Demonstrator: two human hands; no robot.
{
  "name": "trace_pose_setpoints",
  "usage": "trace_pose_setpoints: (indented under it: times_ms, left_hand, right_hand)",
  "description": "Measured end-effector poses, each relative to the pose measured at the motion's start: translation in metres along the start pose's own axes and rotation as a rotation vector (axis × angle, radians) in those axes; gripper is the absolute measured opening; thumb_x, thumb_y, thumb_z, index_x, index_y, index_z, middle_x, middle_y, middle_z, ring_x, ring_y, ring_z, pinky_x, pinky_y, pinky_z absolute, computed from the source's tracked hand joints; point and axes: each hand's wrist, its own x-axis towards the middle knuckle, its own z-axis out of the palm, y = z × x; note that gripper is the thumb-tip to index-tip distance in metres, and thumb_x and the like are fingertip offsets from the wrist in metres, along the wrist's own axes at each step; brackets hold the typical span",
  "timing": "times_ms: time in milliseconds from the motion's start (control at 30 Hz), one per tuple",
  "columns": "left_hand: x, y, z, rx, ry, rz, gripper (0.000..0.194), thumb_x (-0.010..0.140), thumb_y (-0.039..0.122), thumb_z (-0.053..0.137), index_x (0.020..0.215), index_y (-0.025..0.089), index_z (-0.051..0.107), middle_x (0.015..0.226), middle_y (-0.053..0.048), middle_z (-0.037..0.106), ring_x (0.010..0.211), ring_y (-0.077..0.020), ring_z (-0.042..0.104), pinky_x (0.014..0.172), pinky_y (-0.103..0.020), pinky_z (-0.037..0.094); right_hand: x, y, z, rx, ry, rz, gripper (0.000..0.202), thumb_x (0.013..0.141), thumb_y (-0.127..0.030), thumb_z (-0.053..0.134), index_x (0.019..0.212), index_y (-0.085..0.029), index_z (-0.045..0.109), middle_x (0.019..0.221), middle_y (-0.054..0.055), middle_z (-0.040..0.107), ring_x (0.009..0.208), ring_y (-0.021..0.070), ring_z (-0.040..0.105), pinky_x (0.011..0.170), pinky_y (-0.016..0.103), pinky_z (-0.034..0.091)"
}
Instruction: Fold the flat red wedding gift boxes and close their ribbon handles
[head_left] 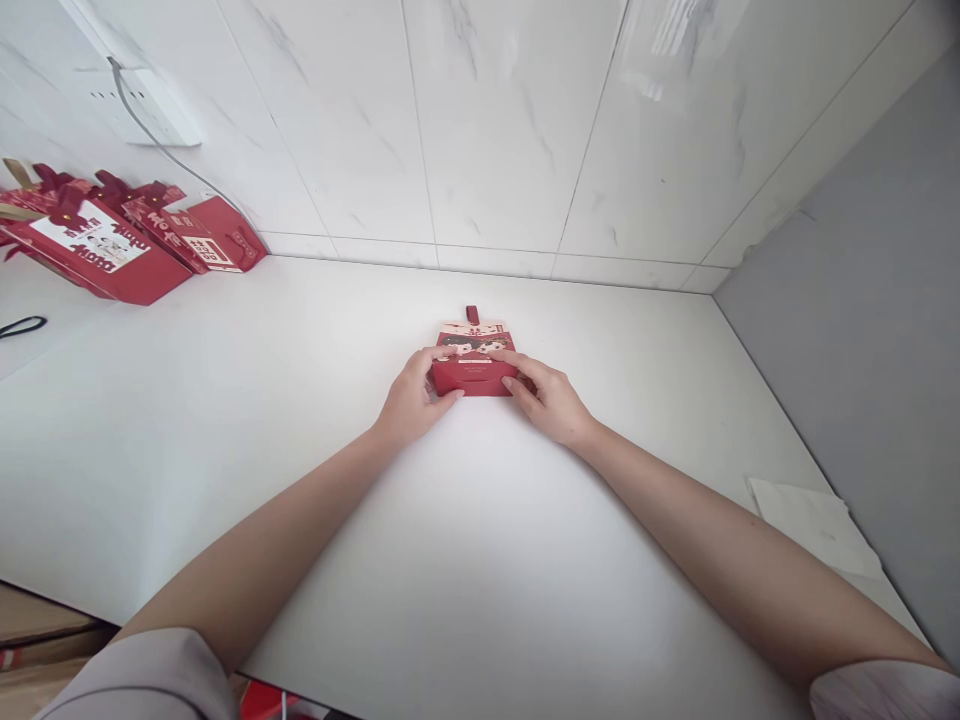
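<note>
A small red box (474, 376) with a printed picture on top lies on the white table (465, 520), its flat end facing me. A dark red ribbon loop (472, 315) sticks up at its far end. My left hand (416, 393) grips the box's left side, the fingers on top and the thumb at the near lower corner. On the right side, my right hand (548, 395) holds it the same way, index finger on top and thumb against the near end. The fingers below the index fingers are partly hidden.
Several red gift boxes (142, 275) with ribbons stand at the far left by the tiled wall (495, 130). A grey cable (169, 155) hangs from a wall socket (161, 110). White paper (814, 525) lies at the right edge, and a black loop (22, 326) at the left.
</note>
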Motion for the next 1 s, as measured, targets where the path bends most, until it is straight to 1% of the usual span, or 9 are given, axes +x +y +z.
trace_pose_setpoints:
  times_ms: [233, 400, 500, 567, 633, 700, 767, 867, 1000]
  left_hand:
    - [-0.0006, 0.0059, -0.0002, -0.075, -0.003, -0.094, 0.038, 0.087, 0.040, 0.059, 0.121, 0.025, 0.054, 0.128, -0.006, 0.061, 0.103, -0.0217, 0.062, 0.075, -0.030, 0.051]
    - [-0.0014, 0.0050, -0.0008, -0.099, -0.013, -0.080, 0.036, 0.093, 0.047, 0.048, 0.120, 0.024, 0.054, 0.127, -0.006, 0.062, 0.103, -0.0218, 0.062, 0.083, -0.033, 0.048]
    - [-0.0016, 0.0052, -0.0018, -0.130, -0.007, -0.063, 0.039, 0.097, 0.050, 0.037, 0.118, 0.023, 0.056, 0.123, -0.007, 0.063, 0.104, -0.0216, 0.061, 0.087, -0.034, 0.047]
    - [-0.0014, 0.0057, -0.0023, -0.132, 0.003, -0.051, 0.041, 0.098, 0.051, 0.034, 0.116, 0.023, 0.057, 0.122, -0.007, 0.064, 0.103, -0.0212, 0.061, 0.087, -0.033, 0.046]
    - [-0.0011, 0.0059, -0.0025, -0.135, 0.004, -0.040, 0.042, 0.098, 0.051, 0.033, 0.115, 0.023, 0.058, 0.121, -0.007, 0.064, 0.101, -0.0209, 0.061, 0.086, -0.033, 0.047]
    - [-0.0006, 0.0055, -0.0025, -0.152, 0.002, -0.035, 0.042, 0.098, 0.050, 0.033, 0.115, 0.022, 0.059, 0.119, -0.007, 0.065, 0.100, -0.0207, 0.062, 0.084, -0.032, 0.048]
    - [0.0001, 0.0044, -0.0025, -0.190, 0.006, -0.046, 0.043, 0.098, 0.050, 0.033, 0.116, 0.022, 0.059, 0.117, -0.007, 0.066, 0.096, -0.0201, 0.063, 0.078, -0.031, 0.050]
    - [0.0013, 0.0018, -0.0029, -0.271, 0.002, -0.080, 0.045, 0.097, 0.052, 0.035, 0.120, 0.022, 0.059, 0.120, -0.008, 0.065, 0.089, -0.0182, 0.062, 0.066, -0.027, 0.053]
    - [0.0034, -0.0029, -0.0038, -0.391, -0.013, -0.136, 0.042, 0.094, 0.051, 0.040, 0.121, 0.023, 0.057, 0.127, -0.008, 0.060, 0.092, -0.0177, 0.063, 0.063, -0.027, 0.057]
  right_hand:
    - [-0.0004, 0.0014, 0.0005, 0.015, -0.001, 0.007, 0.041, 0.096, -0.028, 0.044, 0.136, -0.032, 0.052, 0.130, 0.002, 0.062, 0.108, 0.0222, 0.063, 0.094, 0.041, 0.051]
    - [-0.0026, 0.0008, 0.0017, -0.011, 0.053, -0.003, 0.040, 0.097, -0.031, 0.044, 0.136, -0.033, 0.052, 0.125, 0.002, 0.065, 0.099, 0.0205, 0.065, 0.090, 0.040, 0.052]
    - [-0.0029, 0.0017, 0.0020, 0.004, 0.078, -0.035, 0.036, 0.097, -0.032, 0.043, 0.130, -0.033, 0.058, 0.123, 0.002, 0.066, 0.098, 0.0205, 0.065, 0.087, 0.038, 0.053]
    - [-0.0025, 0.0024, 0.0019, 0.025, 0.077, -0.033, 0.033, 0.096, -0.033, 0.044, 0.123, -0.031, 0.063, 0.115, 0.002, 0.069, 0.094, 0.0203, 0.065, 0.083, 0.037, 0.053]
    - [-0.0024, 0.0020, 0.0021, 0.035, 0.058, -0.005, 0.031, 0.096, -0.034, 0.045, 0.120, -0.030, 0.064, 0.097, 0.002, 0.070, 0.082, 0.0186, 0.063, 0.076, 0.035, 0.052]
    - [-0.0029, 0.0003, 0.0031, 0.027, 0.054, 0.019, 0.030, 0.096, -0.034, 0.044, 0.120, -0.029, 0.062, 0.082, 0.001, 0.065, 0.070, 0.0167, 0.059, 0.070, 0.033, 0.050]
    - [-0.0036, -0.0017, 0.0050, 0.042, 0.089, 0.044, 0.031, 0.096, -0.036, 0.045, 0.124, -0.027, 0.054, 0.075, -0.001, 0.058, 0.065, 0.0157, 0.054, 0.065, 0.031, 0.048]
    - [-0.0029, -0.0016, 0.0074, 0.114, 0.193, 0.105, 0.041, 0.093, -0.041, 0.052, 0.129, -0.025, 0.041, 0.079, -0.002, 0.054, 0.063, 0.0144, 0.051, 0.061, 0.028, 0.046]
    - [0.0016, 0.0071, 0.0073, 0.082, 0.307, 0.157, 0.045, 0.088, -0.044, 0.059, 0.126, -0.025, 0.045, 0.109, 0.006, 0.054, 0.079, 0.0162, 0.057, 0.063, 0.029, 0.050]
